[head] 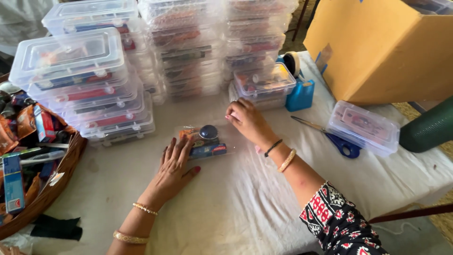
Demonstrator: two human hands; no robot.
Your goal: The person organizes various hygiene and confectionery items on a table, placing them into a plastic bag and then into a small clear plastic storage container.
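Stacked boxes (pixel 89 89) and a basket (pixel 66 174) crowded the counter (pixel 226 208). The left hand (pixel 175 165) lay spread flat on a clear box (pixel 205 140). The right hand (pixel 247 120), fingers curled, touched its far edge.

hands (pixel 174 165): 2 | scissors (pixel 330 134): 1 | tape dispenser (pixel 298 87): 1 | basket (pixel 66 174): 1 | cardboard box (pixel 382 52): 1 (plastic cases uncounted)

Gold bangles on both wrists — black thread, red-patterned black sleeve (pixel 337 217).
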